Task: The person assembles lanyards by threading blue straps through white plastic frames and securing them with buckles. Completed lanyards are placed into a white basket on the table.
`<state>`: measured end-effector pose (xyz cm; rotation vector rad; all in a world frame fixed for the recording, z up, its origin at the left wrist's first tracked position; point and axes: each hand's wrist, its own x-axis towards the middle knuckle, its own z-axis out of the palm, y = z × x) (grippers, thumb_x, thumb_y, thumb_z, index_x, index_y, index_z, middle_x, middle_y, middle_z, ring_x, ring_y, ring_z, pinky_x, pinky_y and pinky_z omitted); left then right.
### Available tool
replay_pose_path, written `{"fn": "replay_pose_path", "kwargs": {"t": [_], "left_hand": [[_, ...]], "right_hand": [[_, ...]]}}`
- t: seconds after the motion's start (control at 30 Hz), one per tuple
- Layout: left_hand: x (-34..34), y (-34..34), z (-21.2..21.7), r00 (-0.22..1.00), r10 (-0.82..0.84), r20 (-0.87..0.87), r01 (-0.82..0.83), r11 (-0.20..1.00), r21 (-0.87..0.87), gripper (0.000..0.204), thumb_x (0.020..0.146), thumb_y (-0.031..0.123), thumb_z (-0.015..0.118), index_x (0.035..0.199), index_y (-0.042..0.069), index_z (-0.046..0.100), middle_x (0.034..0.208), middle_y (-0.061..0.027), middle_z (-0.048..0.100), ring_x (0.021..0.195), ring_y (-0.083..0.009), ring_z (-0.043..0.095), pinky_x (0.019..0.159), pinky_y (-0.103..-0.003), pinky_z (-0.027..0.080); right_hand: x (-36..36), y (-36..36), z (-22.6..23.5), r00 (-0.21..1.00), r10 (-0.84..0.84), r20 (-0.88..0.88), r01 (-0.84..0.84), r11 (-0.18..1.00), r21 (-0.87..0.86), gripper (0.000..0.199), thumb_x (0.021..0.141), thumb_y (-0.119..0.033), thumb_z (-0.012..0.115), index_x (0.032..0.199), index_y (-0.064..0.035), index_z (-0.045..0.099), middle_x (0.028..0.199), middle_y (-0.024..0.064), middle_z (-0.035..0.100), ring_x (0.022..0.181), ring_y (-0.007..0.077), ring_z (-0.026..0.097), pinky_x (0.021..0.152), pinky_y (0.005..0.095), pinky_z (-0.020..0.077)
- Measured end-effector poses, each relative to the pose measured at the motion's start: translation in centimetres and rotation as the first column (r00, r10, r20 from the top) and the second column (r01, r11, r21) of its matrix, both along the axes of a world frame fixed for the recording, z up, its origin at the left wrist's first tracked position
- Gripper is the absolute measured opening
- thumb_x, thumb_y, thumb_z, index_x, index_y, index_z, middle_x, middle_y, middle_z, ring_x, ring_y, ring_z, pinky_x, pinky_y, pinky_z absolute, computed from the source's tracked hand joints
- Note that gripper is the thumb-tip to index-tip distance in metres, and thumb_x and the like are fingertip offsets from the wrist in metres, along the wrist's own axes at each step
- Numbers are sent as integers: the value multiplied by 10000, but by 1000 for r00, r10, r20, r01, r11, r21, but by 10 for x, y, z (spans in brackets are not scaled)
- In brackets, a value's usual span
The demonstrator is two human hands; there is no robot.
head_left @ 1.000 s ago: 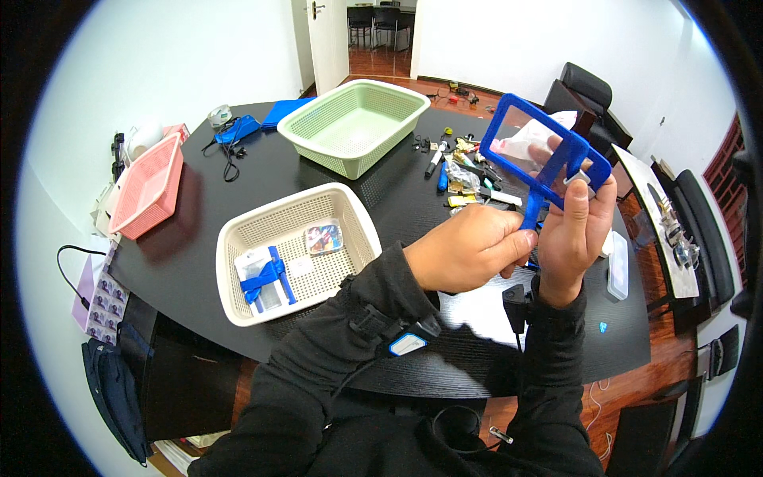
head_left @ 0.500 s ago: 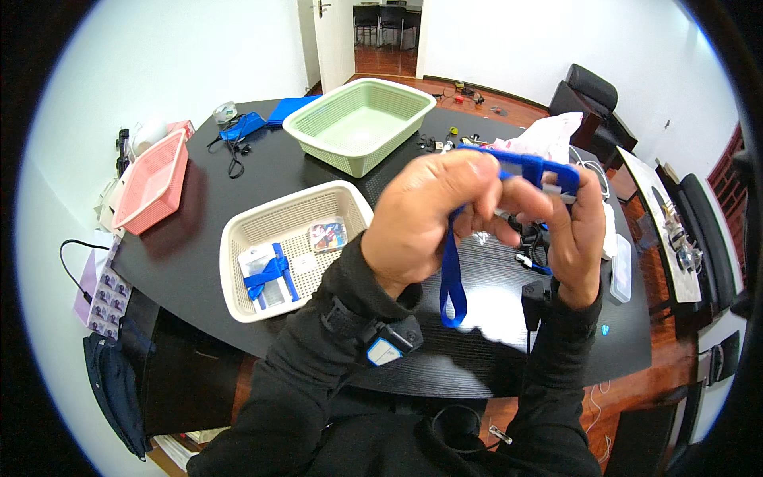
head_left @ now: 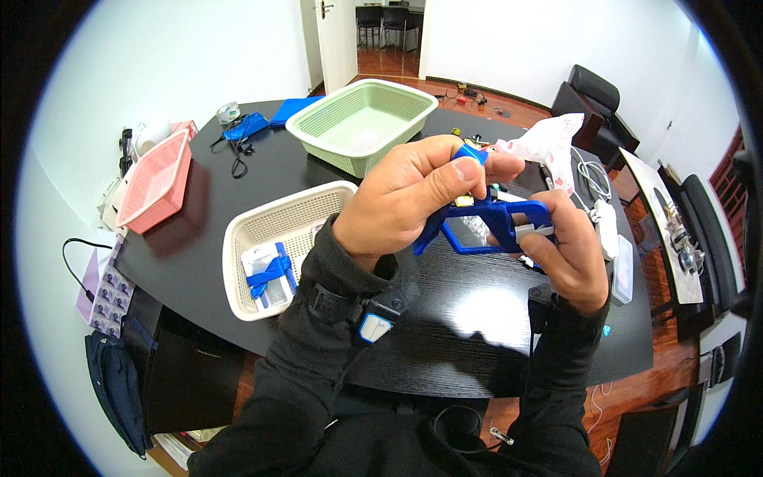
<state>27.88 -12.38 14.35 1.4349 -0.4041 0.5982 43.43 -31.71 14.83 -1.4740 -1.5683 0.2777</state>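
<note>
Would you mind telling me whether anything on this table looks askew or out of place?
Only the pink basket: it sits tipped up at the black table's left edge, leaning rather than flat. The green basket and white basket sit level.

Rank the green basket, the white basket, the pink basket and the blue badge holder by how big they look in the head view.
1. green basket and white basket, alike
2. pink basket, foreshortened, unsure
3. blue badge holder, near camera

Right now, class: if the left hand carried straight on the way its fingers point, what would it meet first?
The left hand points rightward over the blue badge holder; its fingertips would probably first meet the right hand, though depth is unclear.
</note>
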Motion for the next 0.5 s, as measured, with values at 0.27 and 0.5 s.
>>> {"fn": "replay_pose_path", "kwargs": {"t": [0.27, 0.5], "left_hand": [[15, -1, -16, 1000, 13, 13, -13, 1000, 11, 629, 1022, 507, 504, 1341, -29, 582, 1183, -178, 684, 1111, -247, 645, 985, -342, 492], [27, -5, -24, 994, 111, 16, -112, 992, 67, 363, 1011, 214, 548, 1232, -54, 651, 1100, -182, 704, 943, -215, 698, 855, -293, 555]], "right_hand": [[-4, 0, -3, 860, 367, -354, -313, 928, 202, 275, 965, -190, 602, 1125, 6, 494, 1002, 226, 701, 861, 249, 732, 742, 312, 575], [-2, 22, -13, 766, 374, -522, -109, 877, 467, 418, 1025, -181, 496, 1357, 55, 403, 1047, 279, 678, 894, 343, 743, 623, 353, 659]]}}
